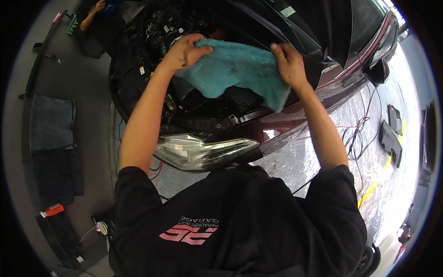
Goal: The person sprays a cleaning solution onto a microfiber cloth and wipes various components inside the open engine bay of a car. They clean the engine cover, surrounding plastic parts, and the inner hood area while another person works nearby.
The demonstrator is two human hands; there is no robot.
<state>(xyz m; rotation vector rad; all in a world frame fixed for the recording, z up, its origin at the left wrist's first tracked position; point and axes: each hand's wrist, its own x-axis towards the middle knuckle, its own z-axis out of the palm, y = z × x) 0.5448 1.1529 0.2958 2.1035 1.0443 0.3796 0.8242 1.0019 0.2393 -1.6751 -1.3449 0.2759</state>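
Note:
A teal microfibre cloth (230, 67) hangs stretched between my two hands over the open engine bay (184, 104) of a dark red car. My left hand (184, 53) pinches the cloth's upper left corner, thumb laid along the top edge. At the other end, my right hand (290, 64) grips the right edge between thumb and fingers. The cloth sags in the middle, its lower edge uneven, with darker smudged patches on it. Below, nearer to me, is the car's clear headlight (205, 151). Part of the engine bay is hidden behind the cloth.
At the upper left another person's hand (99, 6) is by a dark blue thing. Dark mats (53, 122) and a red bottle (53, 210) lie on the left. Cables (357, 138) and dark panels (391, 141) lie on the shiny floor at right, beyond the fender.

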